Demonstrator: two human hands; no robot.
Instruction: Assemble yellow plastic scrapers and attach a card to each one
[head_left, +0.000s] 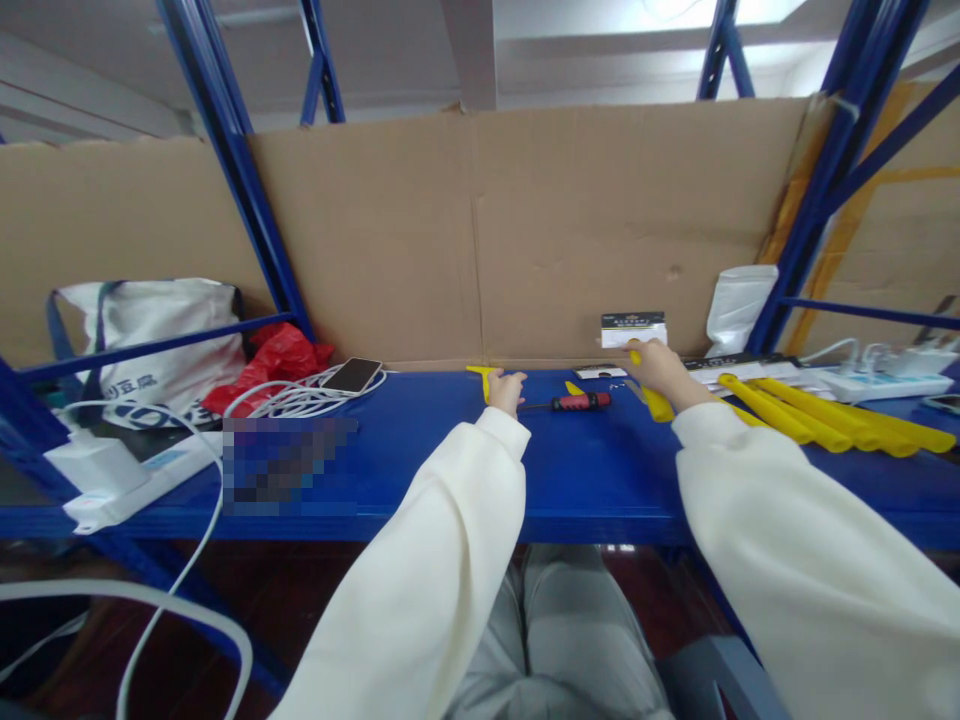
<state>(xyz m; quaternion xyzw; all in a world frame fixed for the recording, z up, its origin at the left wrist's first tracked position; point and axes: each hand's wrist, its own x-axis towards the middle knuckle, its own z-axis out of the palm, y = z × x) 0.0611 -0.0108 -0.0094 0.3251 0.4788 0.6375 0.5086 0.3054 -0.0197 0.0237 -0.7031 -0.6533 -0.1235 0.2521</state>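
My left hand (508,391) is closed on a small yellow T-shaped piece (480,373), near the back of the blue shelf. Beside it lies a screwdriver (581,401) with a red and black handle. My right hand (660,370) is closed at the lower edge of a black-and-white printed card (634,328), held upright. Some yellow shows by the right thumb. Under that hand is a yellow piece (658,404); whether the fingers also grip it I cannot tell. Another small yellow piece (574,388) lies behind the screwdriver.
Several long yellow handles (847,415) lie at the right, before a white power strip (877,382). Printed cards (739,368) lie behind them. Leftward are a phone (352,375), coiled white cable (289,400), a red plastic bag (274,362) and a cloth bag (161,335). Cardboard (480,230) walls the back.
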